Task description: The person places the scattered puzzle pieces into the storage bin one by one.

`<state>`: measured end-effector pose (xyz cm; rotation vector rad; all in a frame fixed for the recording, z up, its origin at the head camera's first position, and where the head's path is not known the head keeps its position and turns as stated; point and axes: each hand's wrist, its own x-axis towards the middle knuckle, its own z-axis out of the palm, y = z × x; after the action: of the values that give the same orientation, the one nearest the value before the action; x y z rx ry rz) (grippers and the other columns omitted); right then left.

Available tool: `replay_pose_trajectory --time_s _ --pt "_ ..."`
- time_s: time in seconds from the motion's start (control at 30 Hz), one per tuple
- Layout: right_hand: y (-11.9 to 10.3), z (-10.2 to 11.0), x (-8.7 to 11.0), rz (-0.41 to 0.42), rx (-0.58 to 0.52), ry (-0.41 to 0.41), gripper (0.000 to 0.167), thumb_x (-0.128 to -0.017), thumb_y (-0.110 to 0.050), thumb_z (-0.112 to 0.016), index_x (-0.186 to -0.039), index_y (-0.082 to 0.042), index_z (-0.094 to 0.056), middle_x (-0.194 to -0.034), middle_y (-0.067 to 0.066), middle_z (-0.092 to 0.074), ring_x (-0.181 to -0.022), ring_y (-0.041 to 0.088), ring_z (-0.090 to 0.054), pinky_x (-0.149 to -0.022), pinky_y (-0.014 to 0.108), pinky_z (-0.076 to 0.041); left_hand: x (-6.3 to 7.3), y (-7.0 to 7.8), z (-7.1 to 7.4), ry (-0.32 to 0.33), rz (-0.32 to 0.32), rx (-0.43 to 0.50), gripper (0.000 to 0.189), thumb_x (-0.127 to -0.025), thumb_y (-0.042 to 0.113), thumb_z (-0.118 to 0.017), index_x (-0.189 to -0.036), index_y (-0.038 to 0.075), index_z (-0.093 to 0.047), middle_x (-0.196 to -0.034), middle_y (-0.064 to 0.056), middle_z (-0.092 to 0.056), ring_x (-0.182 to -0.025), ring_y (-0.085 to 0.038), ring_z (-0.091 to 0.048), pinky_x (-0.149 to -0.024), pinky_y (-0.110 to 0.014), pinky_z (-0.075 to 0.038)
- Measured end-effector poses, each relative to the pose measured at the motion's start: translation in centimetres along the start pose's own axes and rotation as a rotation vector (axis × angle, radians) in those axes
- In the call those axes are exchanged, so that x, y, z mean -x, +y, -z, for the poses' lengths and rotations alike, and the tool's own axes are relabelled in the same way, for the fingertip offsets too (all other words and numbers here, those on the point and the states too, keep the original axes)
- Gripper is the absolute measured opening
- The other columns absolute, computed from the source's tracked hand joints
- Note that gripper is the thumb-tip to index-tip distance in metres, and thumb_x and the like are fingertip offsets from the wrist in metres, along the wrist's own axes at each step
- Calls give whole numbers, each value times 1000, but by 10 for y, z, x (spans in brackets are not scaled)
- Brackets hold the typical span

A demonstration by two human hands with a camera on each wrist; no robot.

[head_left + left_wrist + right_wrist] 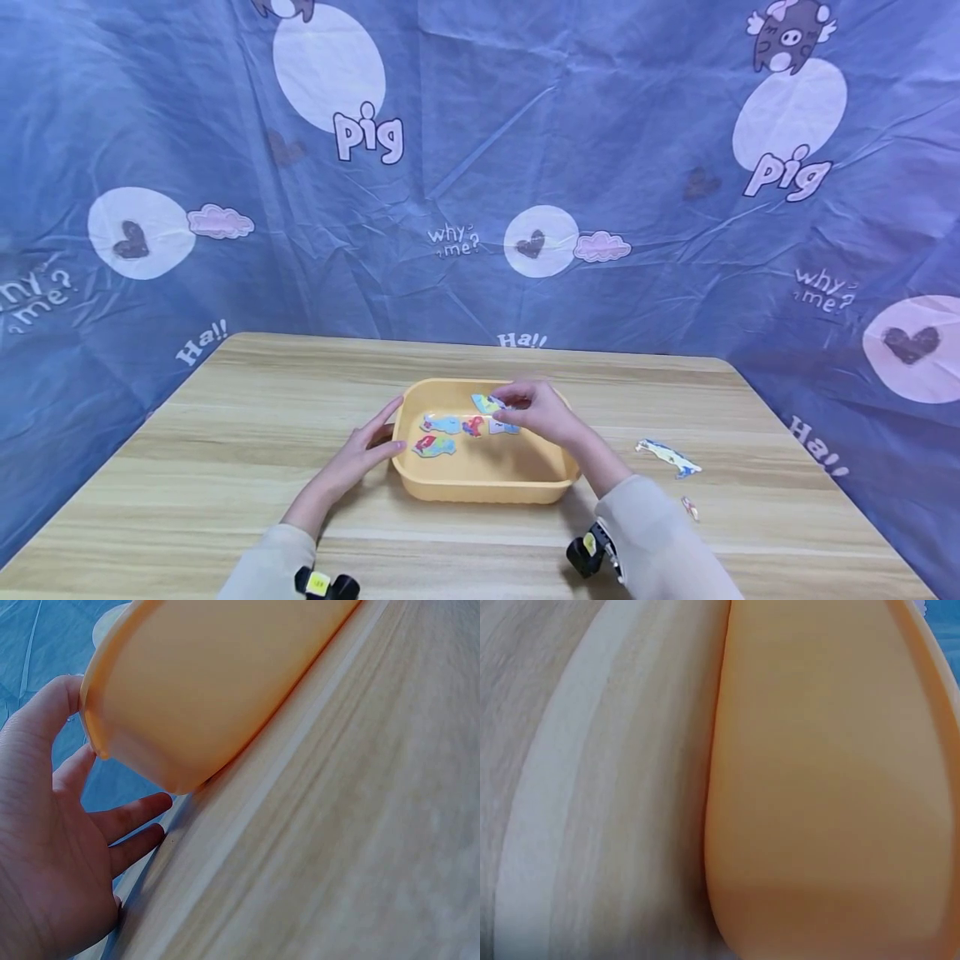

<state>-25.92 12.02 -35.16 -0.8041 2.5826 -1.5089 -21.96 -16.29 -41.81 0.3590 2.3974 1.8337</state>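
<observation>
One tray on table; five cutouts visible inside. Left hand, fingers spread, touches tray at 9 o'clock. Right hand over 1 o'clock (grip: cannot tell). Two more cutouts, 3–4 o'clock.

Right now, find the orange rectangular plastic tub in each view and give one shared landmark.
Head: the orange rectangular plastic tub, lower middle.
Left wrist: the tub, upper left to upper middle.
Right wrist: the tub, filling most of the right half.
Shared landmark: the light wooden table beneath it.
</observation>
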Motion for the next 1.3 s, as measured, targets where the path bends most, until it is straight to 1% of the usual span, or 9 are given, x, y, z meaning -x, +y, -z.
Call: replay_pose_trajectory --time_s 0.23,0.4,0.57,0.63,0.87,1.03,1.13,1.23,1.3 --pt "-20 -5 6 -16 -16 -84 27 -74 -1 -64 -97 10 -60 -84 14 -60 -75 23 -55 -64 25 -46 0 1 0 -7 -9 -10 63 -83 22 -56 -137 28 -24 -123 -16 -45 -114 -26 -39 -97 -51 1" --pt "-11 -8 3 -6 -22 -102 26 -73 0 -65 -97 9 -60 -83 13 -61 -76 22 -55 -65 24 -46 -1 1 0 -9 -14 -46 62 -84 22 -55 -137 28 -23 -121 -15 -48 -113 -26 -40 -94 -48 15" --pt "8 -12 -4 9 -11 -116 27 -71 -3 -67 -96 7 -62 -80 8 -61 -72 16 -54 -62 24 -46 -1 0 0 -10 -11 -37 63 -84 22 -55 -137 28 -22 -120 -14 -48 -113 -26 -41 -94 -48 15" --pt "7 -14 -4 12 -9 -119 27 -71 -1 -66 -95 8 -61 -80 9 -61 -71 16 -54 -61 24 -45 -1 0 0 -14 -11 -23 63 -84 22 -55 -137 27 -22 -120 -15 -48 -113 -27 -41 -94 -49 14" --pt "6 -18 -4 -12 -2 -139 25 -71 -1 -66 -94 8 -61 -80 10 -60 -72 17 -53 -62 23 -45 -1 0 -1 -14 -18 25 64 -82 19 -57 -137 26 -25 -122 -17 -46 -112 -26 -41 -97 -49 -13" --pt "16 -20 -7 -13 7 -162 25 -71 -2 -66 -94 7 -62 -79 6 -60 -70 14 -53 -63 24 -46 -1 1 1 -11 -3 12 63 -83 21 -57 -137 28 -24 -123 -17 -44 -114 -27 -39 -97 -51 -8" --pt "16 -22 -6 -16 16 -176 24 -71 -2 -66 -93 7 -62 -80 7 -61 -70 14 -53 -62 24 -45 -1 1 2 -9 -1 -1 63 -83 21 -57 -137 28 -24 -124 -17 -44 -114 -27 -39 -97 -51 1" --pt "17 -23 -6 -23 32 -195 24 -70 -3 -67 -93 5 -63 -81 7 -61 -70 15 -53 -62 24 -45 -1 1 2 -9 -10 -7 63 -83 21 -56 -137 27 -25 -124 -19 -43 -115 -28 -38 -97 -52 0" --pt "18 -24 -7 -22 52 -208 25 -70 -5 -68 -93 5 -64 -81 7 -61 -69 14 -52 -61 24 -45 0 1 2 -8 -22 -9 63 -83 20 -56 -137 26 -25 -124 -20 -43 -115 -29 -38 -97 -53 -6"
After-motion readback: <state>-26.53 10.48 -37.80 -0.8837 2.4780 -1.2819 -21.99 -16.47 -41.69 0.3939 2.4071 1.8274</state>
